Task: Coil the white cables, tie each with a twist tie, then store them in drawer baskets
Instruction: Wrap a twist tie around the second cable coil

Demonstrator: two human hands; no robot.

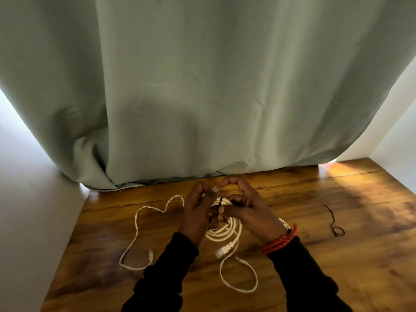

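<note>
On the left of the wooden worktop a loose white cable wanders in open bends, one plug end lying near the left sleeve — uncoiled and untied as it lies. Just right of it the left hand has its fingers curled in over the far side of the coiled cable, gripping the bundle where the turns meet; the coil's near turns rest on the worktop between the wrists, and its plug and a free tail loop out toward the person. A black twist tie crosses the bundle between the two hands, and the right hand, with a red braided bracelet at the wrist, pinches it between thumb and fingertip — though how far the tie is already wound cannot be made out under the fingers. The step in hand looks like the tying of this first coil. The next move, as I judge it, calls for the left hand to pin the turns while the right twists the tie's ends snug, so the coil does not spring apart. Well to the right lies a second black twist tie, untouched, presumably for the loose cable. No drawer baskets are in view.
</note>
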